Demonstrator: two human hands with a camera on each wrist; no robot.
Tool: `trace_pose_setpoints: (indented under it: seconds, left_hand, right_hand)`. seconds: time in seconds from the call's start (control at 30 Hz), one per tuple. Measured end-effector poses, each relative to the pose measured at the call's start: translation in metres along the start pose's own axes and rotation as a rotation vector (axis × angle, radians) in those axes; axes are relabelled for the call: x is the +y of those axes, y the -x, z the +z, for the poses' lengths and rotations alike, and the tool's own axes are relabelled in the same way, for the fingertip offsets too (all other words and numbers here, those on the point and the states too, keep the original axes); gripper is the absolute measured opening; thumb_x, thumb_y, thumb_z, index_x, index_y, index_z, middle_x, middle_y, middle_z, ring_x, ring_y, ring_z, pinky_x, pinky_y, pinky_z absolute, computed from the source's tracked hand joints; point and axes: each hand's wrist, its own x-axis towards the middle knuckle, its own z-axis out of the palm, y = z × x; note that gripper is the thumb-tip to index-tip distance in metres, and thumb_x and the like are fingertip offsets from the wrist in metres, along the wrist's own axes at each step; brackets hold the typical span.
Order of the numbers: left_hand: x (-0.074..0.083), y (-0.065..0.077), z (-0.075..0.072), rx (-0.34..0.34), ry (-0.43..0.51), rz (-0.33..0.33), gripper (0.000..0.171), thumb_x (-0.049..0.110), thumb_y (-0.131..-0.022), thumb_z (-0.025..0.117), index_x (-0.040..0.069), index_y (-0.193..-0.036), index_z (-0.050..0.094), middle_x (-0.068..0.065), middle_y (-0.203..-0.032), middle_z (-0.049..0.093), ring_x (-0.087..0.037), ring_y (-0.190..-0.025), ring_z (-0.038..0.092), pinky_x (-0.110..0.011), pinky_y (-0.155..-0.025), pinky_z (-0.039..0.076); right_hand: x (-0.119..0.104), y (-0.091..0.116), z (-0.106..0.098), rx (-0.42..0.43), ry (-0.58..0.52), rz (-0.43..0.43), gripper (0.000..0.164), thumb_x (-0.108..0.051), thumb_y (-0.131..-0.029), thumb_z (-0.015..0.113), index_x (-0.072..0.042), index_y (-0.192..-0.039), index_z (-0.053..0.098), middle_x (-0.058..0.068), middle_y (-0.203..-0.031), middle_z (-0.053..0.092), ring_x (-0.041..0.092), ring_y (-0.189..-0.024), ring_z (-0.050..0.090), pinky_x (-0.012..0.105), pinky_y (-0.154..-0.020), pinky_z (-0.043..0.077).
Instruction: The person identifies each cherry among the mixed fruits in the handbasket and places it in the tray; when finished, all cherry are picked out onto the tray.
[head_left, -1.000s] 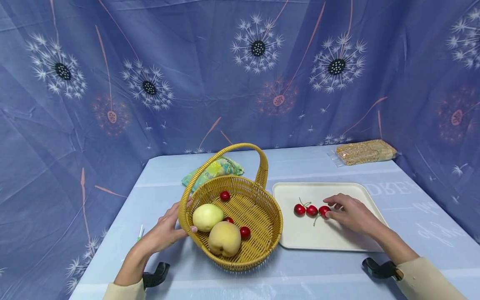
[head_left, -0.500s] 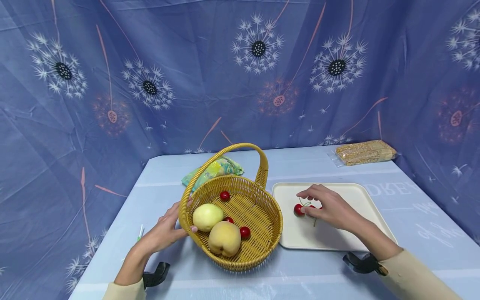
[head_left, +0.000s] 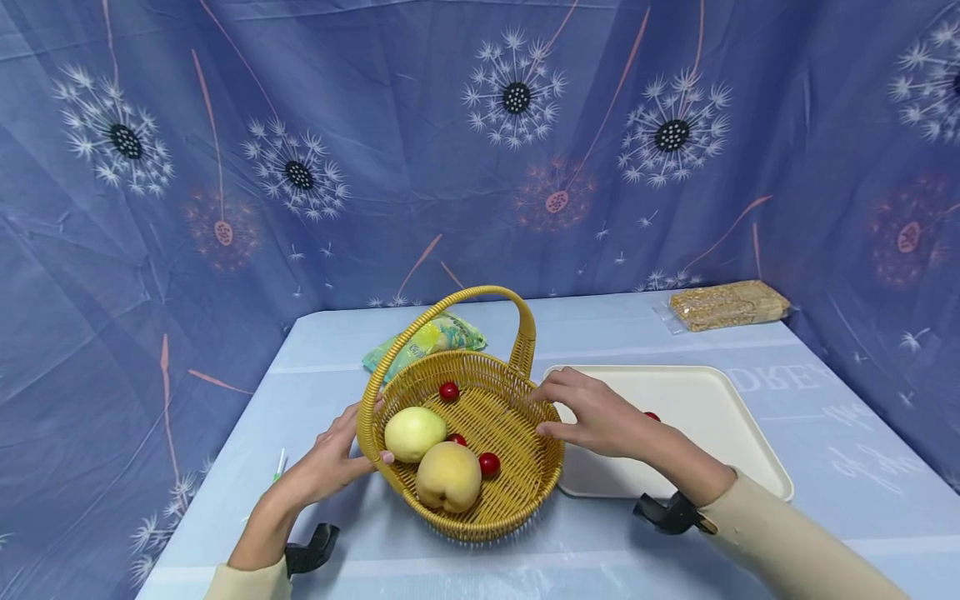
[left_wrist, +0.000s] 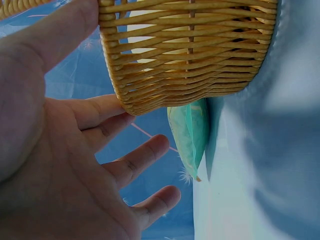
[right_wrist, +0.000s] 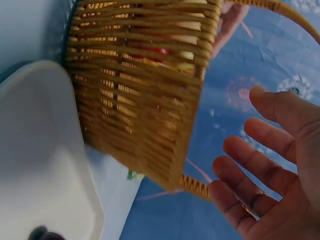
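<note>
A yellow wicker basket (head_left: 517, 433) stands mid-table. It holds a pale green fruit (head_left: 415, 434), a peach-like fruit (head_left: 448, 477) and several cherries (head_left: 489, 464). My left hand (head_left: 337, 454) touches its left rim near the handle base; in the left wrist view the thumb and two fingertips meet the rim while the other fingers spread free. At the right rim is my right hand (head_left: 592, 412), fingers loosely bent. The right wrist view shows nothing in the palm. Behind the right hand, a cherry (head_left: 651, 416) peeks out on the white tray (head_left: 697, 400); other cherries there are hidden.
A green plastic packet (head_left: 446, 335) lies behind the basket. A clear bag of tan food (head_left: 727, 305) rests at the back right. A thin white-and-green stick (head_left: 279, 464) lies left of my left hand. The basket's arched handle (head_left: 487, 292) stands upright.
My right hand has moved left from the cherries on the tray to the basket's right rim. My left hand and the basket have stayed where they were.
</note>
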Motion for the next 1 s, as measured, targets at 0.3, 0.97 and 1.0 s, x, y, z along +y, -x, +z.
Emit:
trace_pose_setpoints:
  seconds: [0.3,0.97,1.0]
  left_hand:
    - [0.0,0.0,0.0,-0.003,0.011,0.005,0.078,0.036,-0.084,0.07,0.011,-0.147,0.032,-0.013,-0.151,0.032,-0.041,-0.139,0.024,-0.071,-0.099,0.017]
    - [0.001,0.001,0.0,-0.018,0.042,-0.01,0.079,0.036,-0.084,0.069,0.012,-0.148,0.03,-0.012,-0.153,0.028,-0.041,-0.139,0.021,-0.068,-0.1,0.015]
    - [0.001,0.001,0.0,-0.019,0.042,-0.009,0.079,0.036,-0.084,0.069,0.012,-0.148,0.03,-0.012,-0.153,0.028,-0.041,-0.139,0.021,-0.068,-0.1,0.015]
  right_hand:
    - [-0.011,-0.022,0.025,-0.118,0.069,-0.096,0.032,-0.032,-0.084,0.069,-0.019,-0.113,0.065,-0.003,-0.108,0.061,0.014,-0.101,0.056,0.032,-0.085,0.049]
    - [-0.022,-0.045,0.063,-0.401,0.096,-0.059,0.038,-0.037,-0.084,0.069,-0.02,-0.117,0.065,-0.003,-0.114,0.063,0.013,-0.106,0.058,0.033,-0.092,0.047]
    - [-0.022,-0.046,0.064,-0.408,0.1,-0.057,0.038,-0.038,-0.083,0.069,-0.02,-0.117,0.065,-0.003,-0.114,0.063,0.012,-0.105,0.058,0.032,-0.091,0.047]
